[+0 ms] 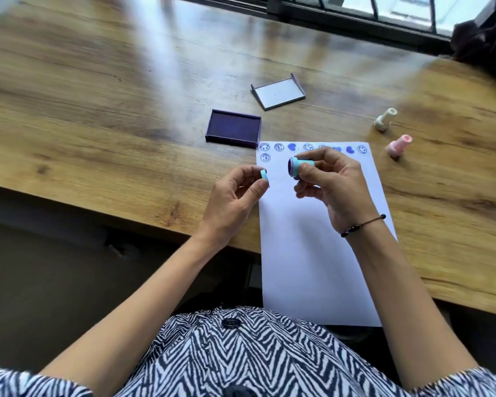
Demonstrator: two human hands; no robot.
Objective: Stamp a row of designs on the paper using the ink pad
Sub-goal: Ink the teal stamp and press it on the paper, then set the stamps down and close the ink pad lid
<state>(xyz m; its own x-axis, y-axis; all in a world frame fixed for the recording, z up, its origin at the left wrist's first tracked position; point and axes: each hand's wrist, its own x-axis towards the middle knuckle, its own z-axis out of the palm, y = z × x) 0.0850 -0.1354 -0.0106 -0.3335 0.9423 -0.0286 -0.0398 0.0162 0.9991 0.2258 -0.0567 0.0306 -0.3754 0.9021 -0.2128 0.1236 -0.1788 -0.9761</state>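
A white paper (312,253) lies on the wooden table, with a row of blue stamped designs (279,147) along its top edge and one more (265,157) below at the left. My right hand (331,187) grips a teal stamp (298,166) held sideways above the paper, its inked purple face pointing left. My left hand (235,199) pinches the teal stamp cap (263,175) between thumb and forefinger, a little left of the stamp. The open purple ink pad (233,128) sits just beyond the paper's top left corner.
The ink pad's lid (278,92) lies further back. A white stamp (385,119) and a pink stamp (399,145) lie to the right of the paper. The table's near edge runs under my forearms. A dark bag (484,44) sits at the far right by the window.
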